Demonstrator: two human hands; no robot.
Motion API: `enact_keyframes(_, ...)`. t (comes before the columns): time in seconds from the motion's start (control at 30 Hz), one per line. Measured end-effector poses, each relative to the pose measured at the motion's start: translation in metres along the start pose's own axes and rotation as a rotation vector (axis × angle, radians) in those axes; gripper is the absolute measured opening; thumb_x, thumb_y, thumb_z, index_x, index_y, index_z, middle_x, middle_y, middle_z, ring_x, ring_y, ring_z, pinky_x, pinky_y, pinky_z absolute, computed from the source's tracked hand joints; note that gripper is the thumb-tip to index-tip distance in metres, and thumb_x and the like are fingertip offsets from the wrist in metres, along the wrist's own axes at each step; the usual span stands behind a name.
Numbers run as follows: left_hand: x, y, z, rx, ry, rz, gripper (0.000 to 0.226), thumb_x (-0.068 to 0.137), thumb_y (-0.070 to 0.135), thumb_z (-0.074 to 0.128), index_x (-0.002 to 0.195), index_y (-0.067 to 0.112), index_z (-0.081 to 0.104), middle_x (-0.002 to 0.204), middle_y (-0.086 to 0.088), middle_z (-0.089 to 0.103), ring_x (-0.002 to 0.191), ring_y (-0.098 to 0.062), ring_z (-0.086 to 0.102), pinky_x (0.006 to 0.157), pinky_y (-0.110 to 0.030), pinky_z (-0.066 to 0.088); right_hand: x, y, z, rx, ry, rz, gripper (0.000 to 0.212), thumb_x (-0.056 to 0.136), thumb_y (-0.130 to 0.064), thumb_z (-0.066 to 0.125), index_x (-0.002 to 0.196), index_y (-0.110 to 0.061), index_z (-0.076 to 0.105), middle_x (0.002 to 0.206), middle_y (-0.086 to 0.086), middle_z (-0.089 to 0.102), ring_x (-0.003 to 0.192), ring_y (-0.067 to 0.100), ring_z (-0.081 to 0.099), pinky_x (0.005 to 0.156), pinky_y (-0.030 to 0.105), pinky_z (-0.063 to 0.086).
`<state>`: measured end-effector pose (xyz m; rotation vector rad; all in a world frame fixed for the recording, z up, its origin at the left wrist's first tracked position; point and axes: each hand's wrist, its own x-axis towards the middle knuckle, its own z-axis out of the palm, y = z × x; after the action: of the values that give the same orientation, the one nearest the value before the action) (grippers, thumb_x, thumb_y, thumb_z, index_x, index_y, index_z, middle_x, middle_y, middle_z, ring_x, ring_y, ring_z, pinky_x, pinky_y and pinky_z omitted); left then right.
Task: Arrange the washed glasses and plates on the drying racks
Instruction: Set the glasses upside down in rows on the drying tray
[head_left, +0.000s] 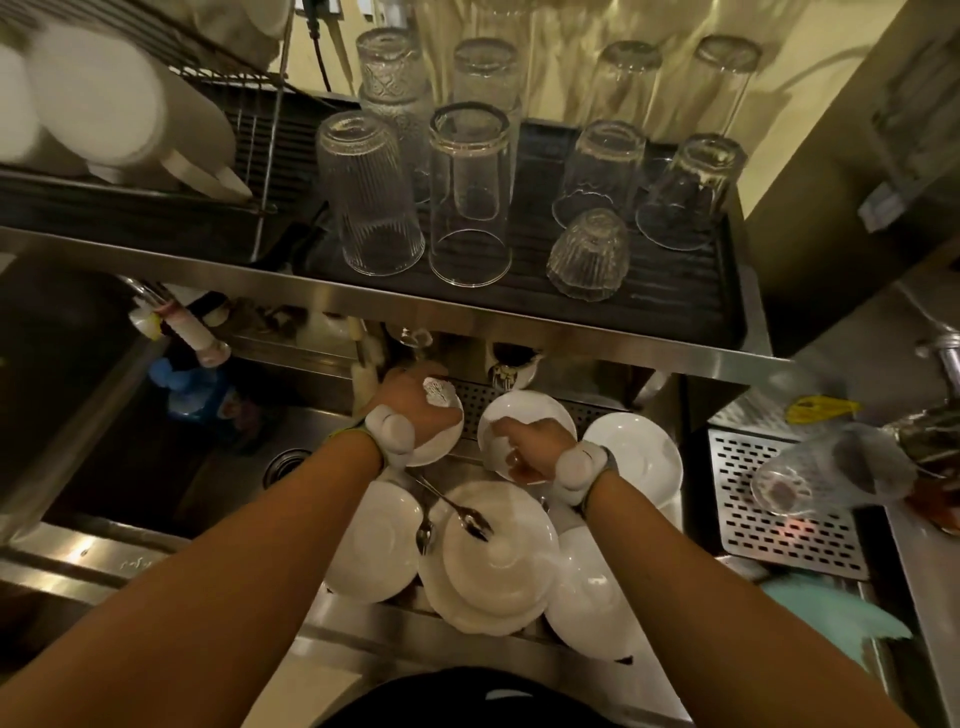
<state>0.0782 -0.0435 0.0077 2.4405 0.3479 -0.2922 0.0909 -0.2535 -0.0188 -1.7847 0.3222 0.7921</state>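
Gripping a small white plate (524, 415) by its near edge, the right hand (530, 447) has its fingers curled shut around the rim, just behind the big stack of plates (488, 566). Left of that stack's far side, the left hand (410, 405) is closed over a small white bowl (436, 431), fingers wrapped on its far rim. Two spoons (457, 512) lie across the stack's top. More white plates (644, 457) sit right of the stack. Above the stack, on the steel shelf (363, 291), upturned glasses (467, 197) stand on a black ribbed drying tray (675, 291). Left of those glasses, plates (98, 98) lean in a wire rack (260, 130).
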Motion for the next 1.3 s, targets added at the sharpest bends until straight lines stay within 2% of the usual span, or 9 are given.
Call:
enact_keyframes(0.17, -0.020, 0.015, -0.004, -0.104, -0.017, 0.014, 0.036, 0.087, 0.053, 0.058, 0.107, 0.026, 0.070, 0.103, -0.001, 0.072, 0.094, -0.024, 0.068, 0.086, -0.041, 0.056, -0.044, -0.014, -0.012, -0.147, -0.107, -0.020, 0.028, 0.085, -0.048, 0.067, 0.089, -0.020, 0.069, 0.091, 0.013, 0.074, 0.075, 0.023, 0.068, 0.059, 0.025, 0.054)
enact_keyframes(0.33, -0.039, 0.043, -0.016, -0.108, -0.022, 0.062, 0.029, 0.089, 0.058, 0.049, 0.099, 0.037, 0.066, 0.088, 0.013, 0.063, 0.083, -0.011, 0.061, 0.073, -0.029, 0.046, -0.091, -0.031, -0.035, -0.053, -0.176, -0.132, 0.024, 0.089, -0.039, 0.061, 0.090, -0.021, 0.077, 0.096, 0.012, 0.076, 0.085, 0.027, 0.075, 0.082, 0.041, 0.060)
enact_keyframes(0.53, -0.048, 0.085, -0.022, -0.172, -0.161, 0.165, 0.024, 0.097, 0.041, 0.053, 0.104, 0.026, 0.071, 0.102, 0.000, 0.071, 0.096, -0.020, 0.066, 0.078, -0.031, 0.049, -0.137, -0.082, -0.086, -0.099, -0.113, -0.443, 0.032, 0.076, -0.040, 0.067, 0.094, -0.015, 0.074, 0.085, 0.000, 0.077, 0.083, 0.023, 0.072, 0.078, 0.036, 0.060)
enact_keyframes(0.7, -0.056, 0.115, -0.027, -0.270, -0.200, 0.204, 0.029, 0.097, 0.039, 0.055, 0.114, 0.021, 0.072, 0.111, -0.003, 0.071, 0.104, -0.022, 0.066, 0.096, -0.040, 0.053, -0.160, -0.118, -0.136, -0.069, 0.122, -0.708, 0.053, 0.076, -0.029, 0.083, 0.125, -0.021, 0.066, 0.112, -0.003, 0.074, 0.105, 0.016, 0.071, 0.092, 0.033, 0.058)
enact_keyframes(0.83, -0.065, 0.126, -0.029, -0.272, -0.175, 0.237, 0.028, 0.101, 0.036, 0.050, 0.115, 0.022, 0.069, 0.115, -0.004, 0.069, 0.105, -0.021, 0.065, 0.089, -0.034, 0.051, -0.152, -0.127, -0.157, -0.188, 0.404, -0.796, 0.057, 0.073, -0.030, 0.089, 0.124, -0.026, 0.064, 0.108, -0.014, 0.071, 0.097, -0.002, 0.067, 0.080, 0.009, 0.051)
enact_keyframes(0.97, -0.073, 0.133, -0.030, -0.252, -0.160, 0.274, 0.029, 0.102, 0.032, 0.049, 0.118, 0.017, 0.067, 0.120, -0.008, 0.066, 0.112, -0.026, 0.063, 0.103, -0.045, 0.050, -0.125, -0.131, -0.165, -0.295, 0.553, -0.782, 0.064, 0.072, -0.030, 0.091, 0.126, -0.019, 0.061, 0.112, -0.007, 0.068, 0.101, 0.008, 0.065, 0.089, 0.023, 0.053)
enact_keyframes(1.1, -0.076, 0.134, -0.027, -0.137, -0.163, 0.261, 0.033, 0.100, 0.014, 0.058, 0.133, 0.011, 0.057, 0.141, -0.011, 0.054, 0.130, -0.026, 0.052, 0.110, -0.034, 0.044, -0.100, -0.136, -0.170, -0.411, 0.619, -0.711, 0.068, 0.071, -0.035, 0.091, 0.130, -0.021, 0.060, 0.124, -0.002, 0.068, 0.113, 0.019, 0.064, 0.098, 0.034, 0.054)
enact_keyframes(1.23, -0.077, 0.139, -0.029, -0.170, -0.055, 0.330, 0.015, 0.103, 0.025, 0.050, 0.092, 0.028, 0.060, 0.089, 0.009, 0.058, 0.104, -0.037, 0.060, 0.101, -0.051, 0.045, -0.084, -0.137, -0.175, -0.438, 0.622, -0.674, 0.071, 0.064, -0.043, 0.093, 0.125, -0.026, 0.060, 0.118, -0.005, 0.069, 0.106, 0.016, 0.066, 0.091, 0.033, 0.058)
enact_keyframes(1.3, -0.078, 0.142, -0.031, -0.175, -0.054, 0.385, 0.017, 0.103, 0.026, 0.050, 0.090, 0.029, 0.059, 0.087, 0.010, 0.058, 0.096, -0.034, 0.058, 0.100, -0.049, 0.046, -0.081, -0.135, -0.177, -0.429, 0.605, -0.674, 0.072, 0.062, -0.046, 0.093, 0.123, -0.027, 0.059, 0.114, -0.008, 0.068, 0.103, 0.015, 0.065, 0.088, 0.031, 0.058)
